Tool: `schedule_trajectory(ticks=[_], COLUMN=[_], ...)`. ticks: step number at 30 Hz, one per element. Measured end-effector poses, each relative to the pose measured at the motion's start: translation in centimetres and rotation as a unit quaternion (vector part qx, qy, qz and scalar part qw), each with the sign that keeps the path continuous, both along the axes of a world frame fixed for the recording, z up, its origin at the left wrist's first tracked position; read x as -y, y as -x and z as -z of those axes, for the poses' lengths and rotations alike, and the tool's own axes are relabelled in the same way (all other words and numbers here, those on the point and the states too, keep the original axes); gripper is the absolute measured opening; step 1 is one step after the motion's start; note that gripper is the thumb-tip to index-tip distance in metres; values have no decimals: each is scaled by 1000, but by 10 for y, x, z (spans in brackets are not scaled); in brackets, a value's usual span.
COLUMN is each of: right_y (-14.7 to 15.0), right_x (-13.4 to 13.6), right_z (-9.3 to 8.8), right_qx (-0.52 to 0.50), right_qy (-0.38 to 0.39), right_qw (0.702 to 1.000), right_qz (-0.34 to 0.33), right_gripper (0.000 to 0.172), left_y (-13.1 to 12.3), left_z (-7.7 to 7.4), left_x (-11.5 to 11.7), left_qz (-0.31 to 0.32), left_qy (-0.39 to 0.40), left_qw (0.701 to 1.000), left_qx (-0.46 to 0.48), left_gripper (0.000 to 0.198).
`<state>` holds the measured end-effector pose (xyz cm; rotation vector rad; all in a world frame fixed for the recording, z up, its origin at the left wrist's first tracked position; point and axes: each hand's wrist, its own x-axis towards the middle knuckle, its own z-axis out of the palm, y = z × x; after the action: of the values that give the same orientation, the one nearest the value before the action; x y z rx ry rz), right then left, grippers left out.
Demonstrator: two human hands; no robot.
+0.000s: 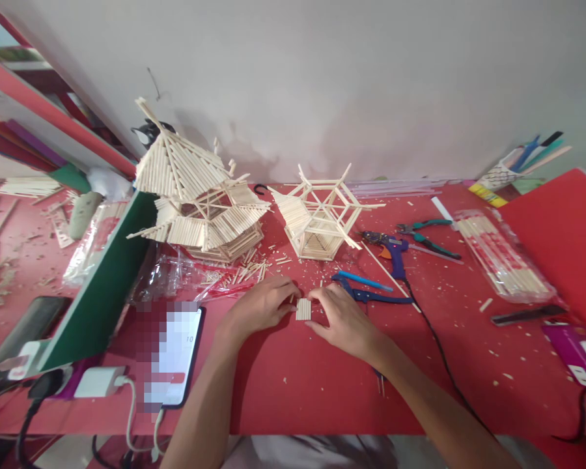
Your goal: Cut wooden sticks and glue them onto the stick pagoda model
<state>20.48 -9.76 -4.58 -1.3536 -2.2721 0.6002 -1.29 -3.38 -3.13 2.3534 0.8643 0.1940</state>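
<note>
A small panel of short wooden sticks [303, 309], set side by side, lies on the red table in front of me. My left hand [273, 305] is at its left edge, fingers curled and fingertips against it. From the other side, my right hand [340, 317] has its thumb and index finger around the panel's right edge. Beyond my hands stands a partly roofed six-sided stick frame [322, 208]. To its left is a larger stick pavilion model [200, 202] with a tiered roof.
A blue glue gun [394, 255], green-handled pliers [432, 238] and a blue cutter [371, 294] lie to the right. Bagged sticks [502, 254] are farther right. A phone [176, 358] charges at left, beside a green divider [102, 286]. Stick scraps and plastic wrap litter the table.
</note>
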Motion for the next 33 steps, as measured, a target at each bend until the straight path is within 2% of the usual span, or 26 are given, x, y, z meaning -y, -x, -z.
schedule_trajectory(ticks=[33], right_y=[0], right_x=[1], right_z=[-1], right_qx=[-5], right_qy=[10], right_qw=[1000], right_qz=[5], right_gripper=[42], left_y=[0], left_z=[2], left_x=[0], left_qz=[1], left_qy=[-14], left_qw=[1000], left_qx=[-1], left_gripper=[18])
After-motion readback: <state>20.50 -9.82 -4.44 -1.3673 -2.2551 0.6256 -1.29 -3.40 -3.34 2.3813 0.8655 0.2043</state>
